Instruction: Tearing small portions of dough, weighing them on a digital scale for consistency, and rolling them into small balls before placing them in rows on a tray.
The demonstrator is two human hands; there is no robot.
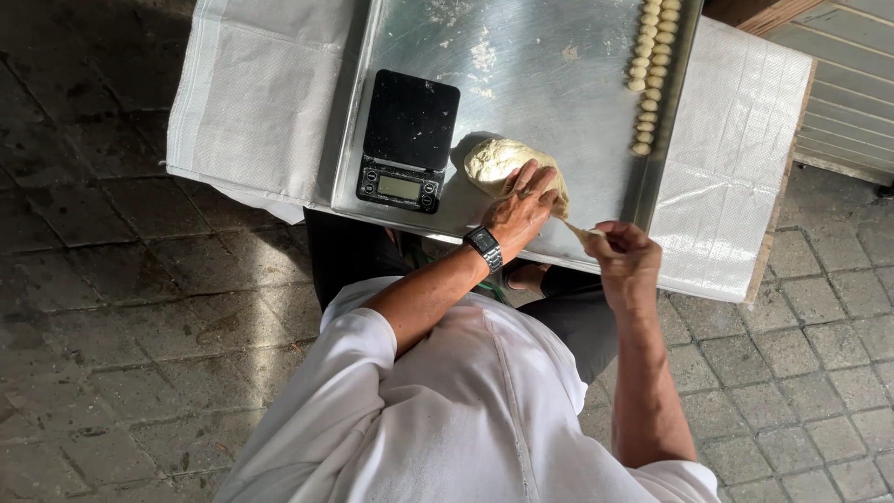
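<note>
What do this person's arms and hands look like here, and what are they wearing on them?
Both arms are bare from above the elbow down, coming out of a white short-sleeved top. The left hand has a dark wristwatch with a rectangular face on a dark strap at its wrist. The right hand is bare, with no watch, and no gloves on either hand. Rings cannot be made out.

Dough and scale on a metal tray

The scale (408, 140) sat left of the dough lump (498, 160) on the tray (549, 56); small dough pieces (651, 70) lined its right edge, the left hand (521, 210) rested on the lump.
</note>
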